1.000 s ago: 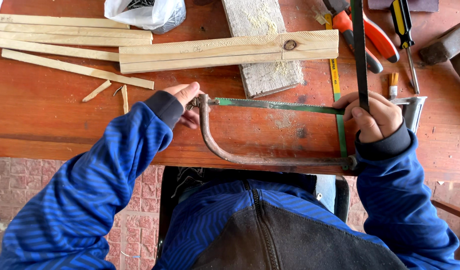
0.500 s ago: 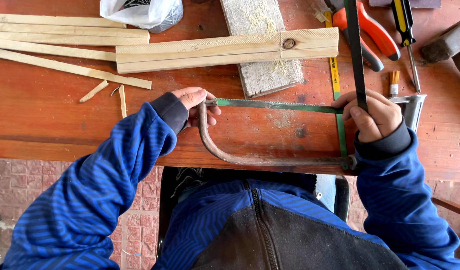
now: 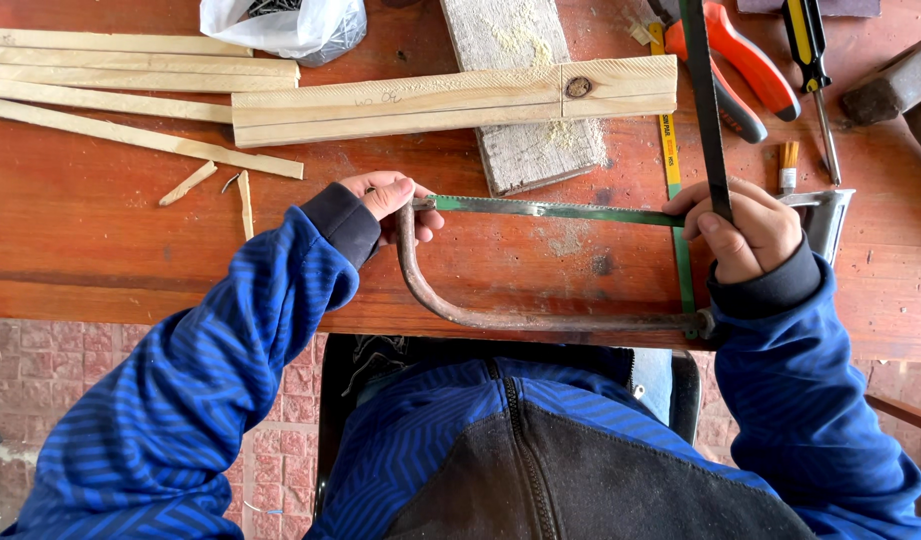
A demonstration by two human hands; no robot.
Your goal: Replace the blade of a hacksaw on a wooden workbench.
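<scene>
From my feed the left hand has its fingers curled and pinched round the front end of the hacksaw, right where the green blade meets the rusty bowed frame. The right hand is fisted tight on a dark flat bar beside the saw's far end. That bar runs off the top edge, and I can't see the fingertips under either hand.

Soft, even daylight fills the view, bright without harshness. Shadows are faint and short: a thin one lies under the wooden batten on the tabletop. The white plastic bag is slightly overexposed. Focus is sharp across the frame, with mild wide-angle bending towards the edges and no motion blur.
</scene>
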